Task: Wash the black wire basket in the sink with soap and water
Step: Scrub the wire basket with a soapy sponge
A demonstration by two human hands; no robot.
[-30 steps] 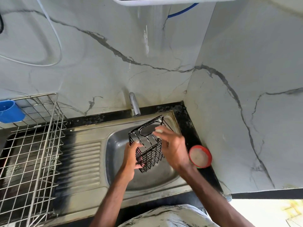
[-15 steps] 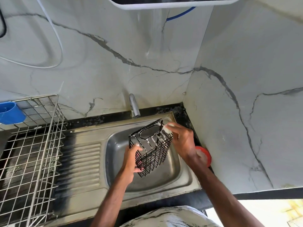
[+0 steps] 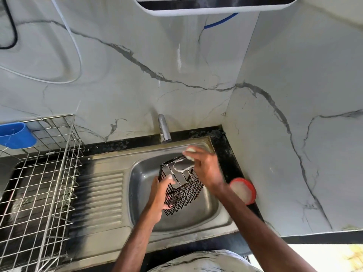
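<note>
Centrally, over the sink, my left grip clamped the black wire basket at its lower-left side; my right grip pinched a soapy pad against its upper-right rim.

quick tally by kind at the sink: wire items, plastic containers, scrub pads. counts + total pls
Wire items: 2 (black wire basket, steel dish rack)
Plastic containers: 2 (blue cup, red dish)
Scrub pads: 1 (pale pad in right hand)
Total: 5
</note>
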